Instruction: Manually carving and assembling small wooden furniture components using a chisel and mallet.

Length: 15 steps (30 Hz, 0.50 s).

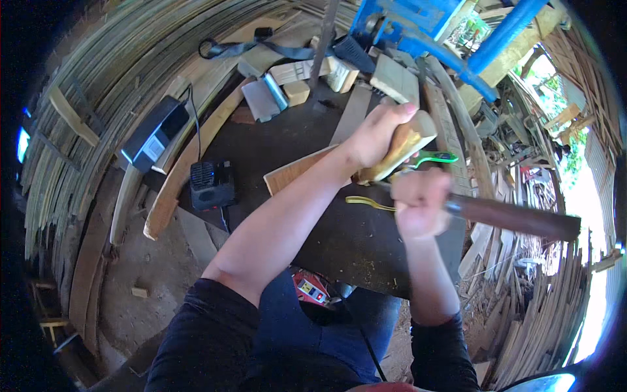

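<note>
My left hand (382, 134) is closed around a pale wooden block (418, 134) with brown-streaked sides, tilted over the dark worktable (313, 242). Close beside the block's lower end, my right hand (421, 202) is closed and slightly smeared by motion. It grips a tool with a long dark brown wooden handle (516, 217), which sticks out to the right past a metal collar. A short piece of metal shows left of the fist, but the working end is mostly hidden. Behind the block lies a bright green handled thing (436, 157). A curved yellow strip (367, 202) rests below it.
A flat board (287, 175) lies under my left forearm. Left of it are a black charger (212, 185) and a black box (157, 136). Wood pieces (297, 91) and a strap (281, 51) lie at the back, near a blue machine (418, 29). Stacked wooden strips (117, 85) line the left.
</note>
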Motion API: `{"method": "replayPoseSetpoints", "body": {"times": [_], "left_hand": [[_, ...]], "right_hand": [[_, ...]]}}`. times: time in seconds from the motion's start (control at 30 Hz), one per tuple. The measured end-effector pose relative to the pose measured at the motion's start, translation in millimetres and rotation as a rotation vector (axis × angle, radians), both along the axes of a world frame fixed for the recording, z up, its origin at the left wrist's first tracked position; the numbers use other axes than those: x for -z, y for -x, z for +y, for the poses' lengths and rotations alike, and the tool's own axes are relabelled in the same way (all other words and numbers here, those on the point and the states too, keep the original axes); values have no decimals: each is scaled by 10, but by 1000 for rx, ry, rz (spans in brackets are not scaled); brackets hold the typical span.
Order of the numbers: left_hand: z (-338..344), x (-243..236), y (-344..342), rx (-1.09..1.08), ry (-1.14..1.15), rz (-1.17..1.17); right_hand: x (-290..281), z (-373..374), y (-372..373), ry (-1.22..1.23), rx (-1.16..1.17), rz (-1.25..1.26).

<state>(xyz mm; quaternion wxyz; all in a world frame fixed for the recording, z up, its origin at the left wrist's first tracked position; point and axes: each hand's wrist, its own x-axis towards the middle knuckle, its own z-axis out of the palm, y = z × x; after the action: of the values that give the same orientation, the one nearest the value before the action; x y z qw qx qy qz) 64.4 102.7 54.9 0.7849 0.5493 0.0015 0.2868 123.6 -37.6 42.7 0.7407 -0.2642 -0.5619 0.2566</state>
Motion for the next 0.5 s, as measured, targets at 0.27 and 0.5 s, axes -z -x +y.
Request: {"method": "replayPoseSetpoints", "body": {"times": [0.27, 0.5], "left_hand": [[36, -14, 36, -64, -16, 2], [-2, 86, 117, -118, -82, -10]], "right_hand": [[-121, 13, 130, -91, -12, 132], [-104, 30, 136, -4, -5, 112]]}}
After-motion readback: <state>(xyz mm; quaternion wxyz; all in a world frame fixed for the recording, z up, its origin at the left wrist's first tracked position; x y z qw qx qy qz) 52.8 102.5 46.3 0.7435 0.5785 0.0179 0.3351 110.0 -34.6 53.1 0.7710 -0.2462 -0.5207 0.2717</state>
